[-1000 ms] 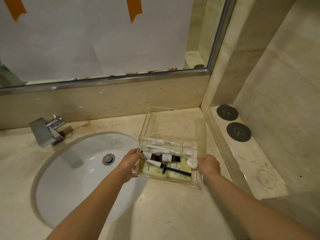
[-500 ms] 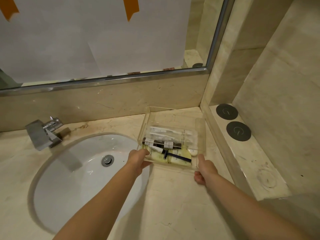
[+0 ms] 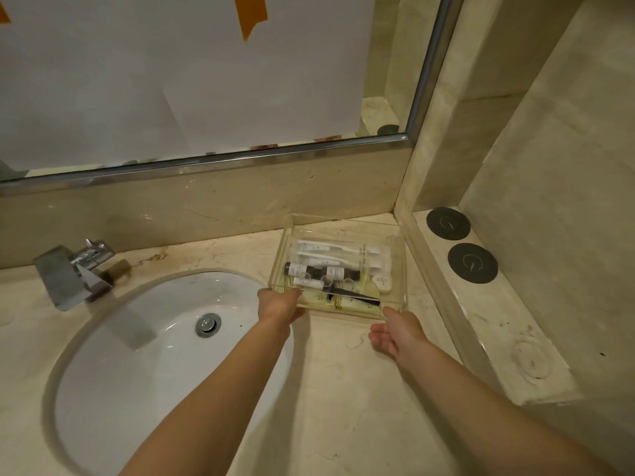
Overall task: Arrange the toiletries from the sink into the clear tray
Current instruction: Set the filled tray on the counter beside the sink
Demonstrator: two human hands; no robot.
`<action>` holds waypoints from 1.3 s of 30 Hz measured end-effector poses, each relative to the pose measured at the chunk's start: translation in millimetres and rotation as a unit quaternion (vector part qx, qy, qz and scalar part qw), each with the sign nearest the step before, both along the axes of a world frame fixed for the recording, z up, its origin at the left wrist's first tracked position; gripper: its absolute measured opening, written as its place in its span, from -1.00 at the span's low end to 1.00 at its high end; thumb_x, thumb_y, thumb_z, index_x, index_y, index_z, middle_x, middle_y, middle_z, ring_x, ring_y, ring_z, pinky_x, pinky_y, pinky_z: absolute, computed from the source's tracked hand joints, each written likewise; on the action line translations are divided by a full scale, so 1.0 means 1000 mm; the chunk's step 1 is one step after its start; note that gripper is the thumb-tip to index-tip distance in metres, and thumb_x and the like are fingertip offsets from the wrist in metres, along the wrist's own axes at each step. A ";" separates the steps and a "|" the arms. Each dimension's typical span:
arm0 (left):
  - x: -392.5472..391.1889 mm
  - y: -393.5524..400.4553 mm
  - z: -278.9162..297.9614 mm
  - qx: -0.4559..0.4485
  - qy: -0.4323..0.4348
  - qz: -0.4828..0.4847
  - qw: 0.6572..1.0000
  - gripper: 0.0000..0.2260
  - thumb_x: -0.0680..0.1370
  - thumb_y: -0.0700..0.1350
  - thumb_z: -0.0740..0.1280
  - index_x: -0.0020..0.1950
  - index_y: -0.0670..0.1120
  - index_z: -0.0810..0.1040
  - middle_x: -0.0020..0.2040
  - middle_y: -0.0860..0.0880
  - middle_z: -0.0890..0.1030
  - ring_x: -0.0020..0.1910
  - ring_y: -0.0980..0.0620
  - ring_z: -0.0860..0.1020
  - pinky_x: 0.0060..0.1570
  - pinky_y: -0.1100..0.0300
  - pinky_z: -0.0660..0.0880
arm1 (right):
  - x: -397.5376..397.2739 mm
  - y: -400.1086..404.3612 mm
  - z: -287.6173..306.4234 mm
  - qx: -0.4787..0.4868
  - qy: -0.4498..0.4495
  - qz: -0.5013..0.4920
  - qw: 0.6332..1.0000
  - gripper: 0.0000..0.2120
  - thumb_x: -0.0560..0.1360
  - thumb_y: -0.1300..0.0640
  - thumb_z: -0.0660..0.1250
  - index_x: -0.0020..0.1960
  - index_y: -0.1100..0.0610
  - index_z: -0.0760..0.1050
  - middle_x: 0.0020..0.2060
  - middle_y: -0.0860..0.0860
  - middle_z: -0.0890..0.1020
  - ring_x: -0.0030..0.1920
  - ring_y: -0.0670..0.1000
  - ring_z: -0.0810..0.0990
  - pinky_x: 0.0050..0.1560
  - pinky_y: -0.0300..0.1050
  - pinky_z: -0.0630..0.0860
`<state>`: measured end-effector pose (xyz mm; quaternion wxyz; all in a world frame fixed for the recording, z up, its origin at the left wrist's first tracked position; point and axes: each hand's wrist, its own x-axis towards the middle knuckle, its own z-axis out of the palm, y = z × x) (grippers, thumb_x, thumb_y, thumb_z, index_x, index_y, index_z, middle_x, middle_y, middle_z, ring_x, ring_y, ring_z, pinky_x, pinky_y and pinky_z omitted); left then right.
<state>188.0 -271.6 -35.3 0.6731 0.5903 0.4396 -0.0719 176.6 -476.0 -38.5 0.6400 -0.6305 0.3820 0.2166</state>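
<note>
Head view: clear tray loaded, both my hands at its near edge.

From the head camera I see the clear rectangular acrylic tray [image 3: 338,269] sitting on the beige marble counter [image 3: 343,389] at about 3 o'clock from the white oval sink basin [image 3: 165,338], its long axis running 9 to 3. My left hand [image 3: 280,304] is nearer: its fingers curl on the tray's near-left corner, holding it. My right hand [image 3: 395,333] lies just beside the near-right corner, palm up, fingers relaxed and grasping nothing; I can't tell if a fingertip touches the wall. Inside lie white wrapped toothbrush packets [image 3: 330,250] at the 12 o'clock side, dark small bottles with white labels [image 3: 323,269] mid-tray, and a dark-handled razor [image 3: 354,296] over yellow sachets at 6. I judge the basin holds no toiletries, so only a final nudge remains.
</note>
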 end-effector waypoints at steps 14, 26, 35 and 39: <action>0.006 -0.002 -0.016 -0.036 0.042 -0.011 0.998 -0.66 0.53 -0.25 0.33 0.23 -0.16 0.27 -0.01 -0.27 0.59 -0.40 -0.10 0.60 -0.35 0.11 0.66 | -0.003 0.002 -0.009 0.009 -0.015 -0.010 1.000 -0.89 0.61 0.22 0.14 0.12 0.23 0.33 -0.23 0.23 0.62 -0.38 0.12 0.57 -0.40 -0.13 0.59; -0.008 0.013 -0.025 -0.019 0.064 -0.029 0.997 -0.72 0.51 -0.24 0.20 0.21 -0.28 0.44 -0.01 -0.27 0.61 -0.35 -0.13 0.61 -0.38 0.14 0.61 | -0.004 0.000 -0.006 0.003 0.021 -0.042 0.999 -0.65 0.59 0.36 0.12 0.37 0.36 0.29 -0.25 0.23 0.64 -0.34 0.11 0.61 -0.33 -0.15 0.60; -0.004 0.008 -0.021 -0.039 0.073 -0.031 0.996 -0.46 0.46 0.04 0.44 0.30 -0.15 0.32 0.12 -0.15 0.50 -0.29 -0.12 0.62 -0.36 0.14 0.61 | -0.011 0.000 -0.004 -0.020 0.037 -0.025 0.999 -0.66 0.57 0.36 0.11 0.34 0.36 0.32 -0.26 0.23 0.64 -0.40 0.10 0.59 -0.47 -0.19 0.57; -0.005 0.008 -0.027 -0.024 0.062 -0.021 0.998 -0.53 0.47 -0.10 0.42 0.30 -0.21 0.36 0.10 -0.20 0.57 -0.37 -0.09 0.62 -0.40 0.17 0.61 | -0.011 0.000 -0.003 -0.030 0.037 -0.022 0.999 -0.66 0.57 0.35 0.11 0.34 0.35 0.32 -0.27 0.22 0.65 -0.41 0.09 0.59 -0.47 -0.20 0.56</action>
